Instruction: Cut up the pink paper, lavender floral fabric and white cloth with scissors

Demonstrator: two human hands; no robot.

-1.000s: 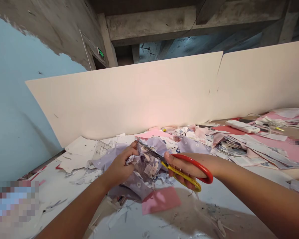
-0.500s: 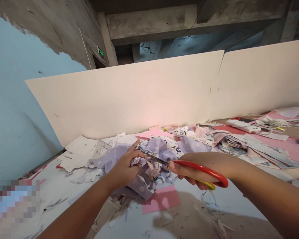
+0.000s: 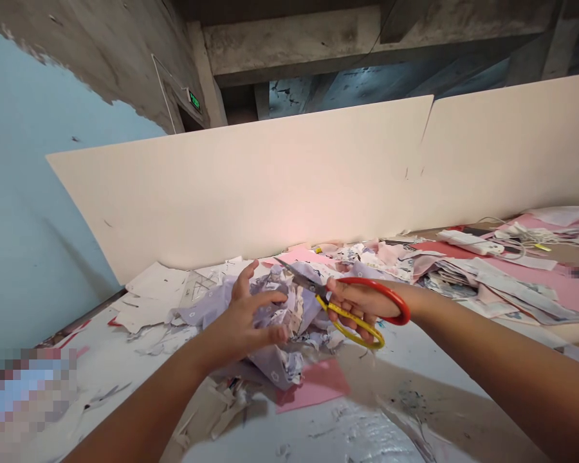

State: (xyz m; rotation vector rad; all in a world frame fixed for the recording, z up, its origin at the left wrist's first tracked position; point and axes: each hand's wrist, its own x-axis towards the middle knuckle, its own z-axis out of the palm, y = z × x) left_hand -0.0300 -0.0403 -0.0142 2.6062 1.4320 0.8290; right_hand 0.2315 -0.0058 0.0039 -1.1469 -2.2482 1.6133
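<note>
In my right hand (image 3: 354, 307) I grip a pair of scissors (image 3: 313, 286) with one red and one yellow handle loop. Their blades point up and left, over a heap of cloth scraps. My left hand (image 3: 251, 315) is at the heap's left side, fingers spread and curved around crumpled scraps (image 3: 294, 312); whether the fingertips touch them I cannot tell. Lavender fabric with small white flowers (image 3: 212, 302) lies beneath and beside that hand. Just below the heap, a pink rectangular piece (image 3: 318, 386) lies flat on the table.
A tall pale board (image 3: 251, 186) stands behind the work surface. White paper pieces (image 3: 157, 292) and a clear ruler (image 3: 197, 287) lie at left. On the right are layered fabric strips (image 3: 492, 283) and a white power strip (image 3: 470, 242) with cords.
The scissors and my right hand have lifted and shifted left, with the handles spreading apart. My left fingers, earlier closed in at the scraps, have spread out.
</note>
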